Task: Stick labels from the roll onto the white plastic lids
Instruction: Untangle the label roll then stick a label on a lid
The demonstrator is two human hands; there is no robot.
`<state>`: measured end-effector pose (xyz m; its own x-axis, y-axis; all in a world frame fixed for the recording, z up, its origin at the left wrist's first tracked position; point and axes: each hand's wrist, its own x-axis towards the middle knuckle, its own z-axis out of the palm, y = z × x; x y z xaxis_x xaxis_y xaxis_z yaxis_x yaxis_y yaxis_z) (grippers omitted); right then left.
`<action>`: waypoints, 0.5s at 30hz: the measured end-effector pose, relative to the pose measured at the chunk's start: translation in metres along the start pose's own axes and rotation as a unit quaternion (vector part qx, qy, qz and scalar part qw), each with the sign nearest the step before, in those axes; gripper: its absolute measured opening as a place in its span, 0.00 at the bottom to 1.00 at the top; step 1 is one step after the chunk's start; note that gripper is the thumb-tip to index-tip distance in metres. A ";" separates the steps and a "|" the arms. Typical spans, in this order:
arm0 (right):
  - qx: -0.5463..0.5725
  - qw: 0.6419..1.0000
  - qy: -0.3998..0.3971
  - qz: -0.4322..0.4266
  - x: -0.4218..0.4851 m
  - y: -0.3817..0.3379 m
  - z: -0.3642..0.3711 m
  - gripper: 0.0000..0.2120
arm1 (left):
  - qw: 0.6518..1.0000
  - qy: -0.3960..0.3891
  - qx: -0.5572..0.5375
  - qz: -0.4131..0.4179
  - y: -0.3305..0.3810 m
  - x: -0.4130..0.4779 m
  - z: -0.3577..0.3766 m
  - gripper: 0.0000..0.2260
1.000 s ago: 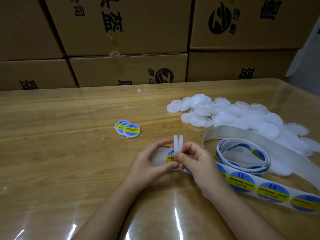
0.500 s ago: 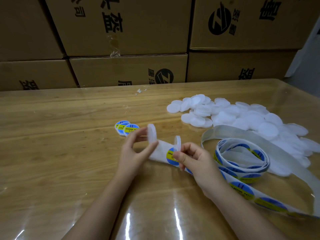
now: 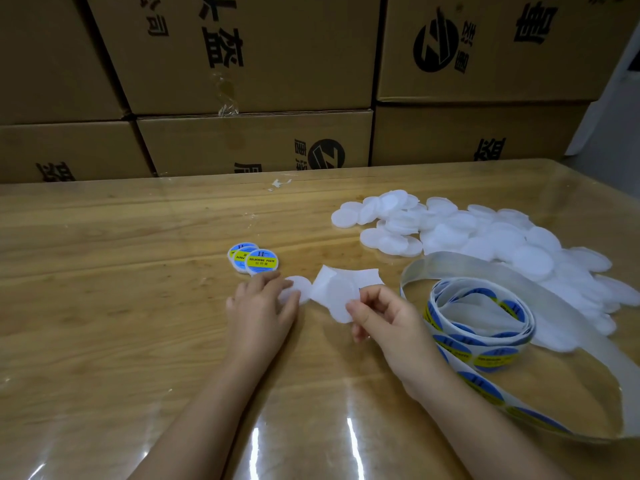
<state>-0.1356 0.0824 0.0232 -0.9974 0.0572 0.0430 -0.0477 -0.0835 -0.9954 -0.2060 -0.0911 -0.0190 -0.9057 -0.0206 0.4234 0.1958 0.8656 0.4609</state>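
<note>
Fingers (image 3: 356,311) of the right hand (image 3: 388,320) pinch a white lid (image 3: 337,299), tilted, in front of the bare liner end (image 3: 360,277); the left hand (image 3: 259,310) lies palm-down, fingers nearly straight on a second lid (image 3: 299,285) flat on the counter (image 3: 138,306) — label roll (image 3: 485,336) and loose lid heap (image 3: 485,233) at right, two labelled lids (image 3: 261,263) beyond.

White lid pile (image 3: 485,237) at right; label roll (image 3: 481,317) loosely coiled just beside; two labelled lids (image 3: 256,261) overlapping, centre.
</note>
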 end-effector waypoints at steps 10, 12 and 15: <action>-0.154 0.983 0.036 -0.091 -0.003 0.009 -0.002 0.04 | 0.906 -0.087 -0.413 0.036 0.038 -0.027 -0.015 0.05; -0.329 0.917 0.106 -0.198 -0.004 0.011 -0.005 0.10 | 0.895 -0.065 -0.442 0.003 0.037 -0.025 -0.012 0.06; -0.530 0.826 0.103 -0.162 -0.006 0.009 -0.005 0.24 | 0.890 -0.034 -0.455 -0.014 0.037 -0.022 -0.009 0.07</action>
<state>-0.1300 0.0858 0.0133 -0.9060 0.0827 0.4151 -0.1282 0.8810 -0.4554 -0.1754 -0.0636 -0.0041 -0.9299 0.0220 0.3673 0.3675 0.1003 0.9246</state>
